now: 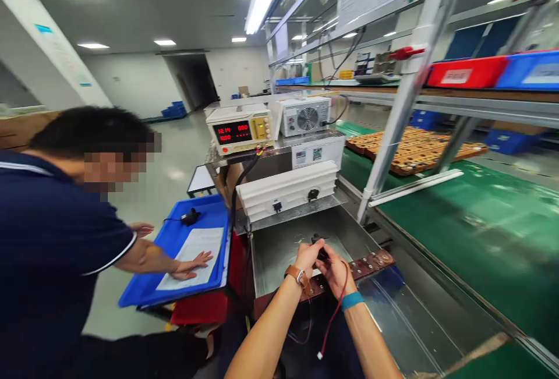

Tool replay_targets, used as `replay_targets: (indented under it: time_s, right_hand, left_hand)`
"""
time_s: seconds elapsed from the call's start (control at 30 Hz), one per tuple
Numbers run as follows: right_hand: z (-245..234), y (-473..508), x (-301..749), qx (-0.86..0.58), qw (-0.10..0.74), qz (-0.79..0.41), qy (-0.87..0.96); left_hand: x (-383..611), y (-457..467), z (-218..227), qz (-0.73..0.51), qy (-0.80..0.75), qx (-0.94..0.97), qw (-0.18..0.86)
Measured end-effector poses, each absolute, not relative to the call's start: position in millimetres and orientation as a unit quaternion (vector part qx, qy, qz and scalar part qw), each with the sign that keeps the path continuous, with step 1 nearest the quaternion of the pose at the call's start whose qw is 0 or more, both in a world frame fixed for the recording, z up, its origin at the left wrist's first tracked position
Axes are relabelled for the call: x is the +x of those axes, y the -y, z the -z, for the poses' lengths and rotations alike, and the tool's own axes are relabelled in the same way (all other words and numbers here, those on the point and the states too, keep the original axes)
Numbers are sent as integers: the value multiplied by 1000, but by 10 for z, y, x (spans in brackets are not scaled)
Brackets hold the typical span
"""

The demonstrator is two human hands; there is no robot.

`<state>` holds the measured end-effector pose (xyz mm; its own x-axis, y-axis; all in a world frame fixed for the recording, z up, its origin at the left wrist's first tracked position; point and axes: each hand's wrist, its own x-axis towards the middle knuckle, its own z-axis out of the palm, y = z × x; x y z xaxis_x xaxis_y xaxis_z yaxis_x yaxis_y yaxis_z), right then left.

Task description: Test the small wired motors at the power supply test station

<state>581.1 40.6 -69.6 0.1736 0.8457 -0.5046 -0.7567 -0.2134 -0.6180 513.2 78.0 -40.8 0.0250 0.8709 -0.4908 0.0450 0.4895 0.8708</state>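
My left hand point(306, 255) and my right hand point(336, 274) meet over the front of a metal tray point(279, 251), fingers closed together on a small black part point(322, 251). Its exact kind is too small and covered to tell. A thin red cable point(335, 312) with a white plug runs down from my right hand past the wrist. Below my hands lies a brown strip with metal studs point(367, 265) along the tray's front edge. Behind the tray stands a white ribbed housing point(290, 192) with two black sockets on its face.
A power supply point(239, 128) with red digits stands behind, beside a fan-cooled unit point(307, 117). At left, a co-worker point(52, 239) leans over a blue tray point(144, 291), one hand on a paper sheet point(209, 239). A metal post point(388, 117) and green conveyor point(480, 222) are at right.
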Motion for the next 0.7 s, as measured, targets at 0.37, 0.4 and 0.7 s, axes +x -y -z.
replay_targets:
  time_s: [0.37,0.4,0.7]
  right_hand:
    - [562,-116,5666,-374,648,-654,112]
    - [570,-106,5646,-371,659,-645,111]
    - [794,-13,5697,-418,662,-599,170]
  left_hand:
    - [4727,-1095,-258,-170,-695,676,176]
    - [4730,-1097,-270,-152,-686,695,156]
    - [4642,-1067,263,-94,-710,670,197]
